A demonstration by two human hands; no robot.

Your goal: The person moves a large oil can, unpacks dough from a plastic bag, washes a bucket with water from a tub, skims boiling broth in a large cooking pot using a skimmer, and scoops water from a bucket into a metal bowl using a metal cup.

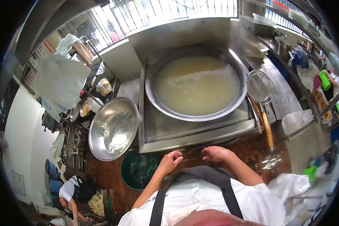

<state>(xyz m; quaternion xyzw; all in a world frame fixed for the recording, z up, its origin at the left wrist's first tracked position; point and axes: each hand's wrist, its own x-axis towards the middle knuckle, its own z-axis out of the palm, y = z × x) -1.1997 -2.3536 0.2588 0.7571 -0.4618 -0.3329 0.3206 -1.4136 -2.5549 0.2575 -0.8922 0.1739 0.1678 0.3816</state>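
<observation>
My left hand [171, 162] is held in front of my apron, fingers loosely bent and slightly apart, with nothing visible in it. My right hand [216, 154] hovers at the same height, also loosely bent and without anything visible in it. Both are apart from each other, just short of the steel stove's front edge [199, 139]. On the stove sits a huge wide pan [196, 118] of cloudy yellowish liquid [196, 90]. Below and left of my left hand stands a green tub [139, 171] of water.
A large steel bowl [101, 145] leans left of the stove. A mesh strainer [259, 86] and a wooden-handled tool [267, 130] rest at its right. One co-worker [69, 190] bends over a tray at lower left; another person [333, 81] holds something green at far right. The brown floor [248, 158] looks wet.
</observation>
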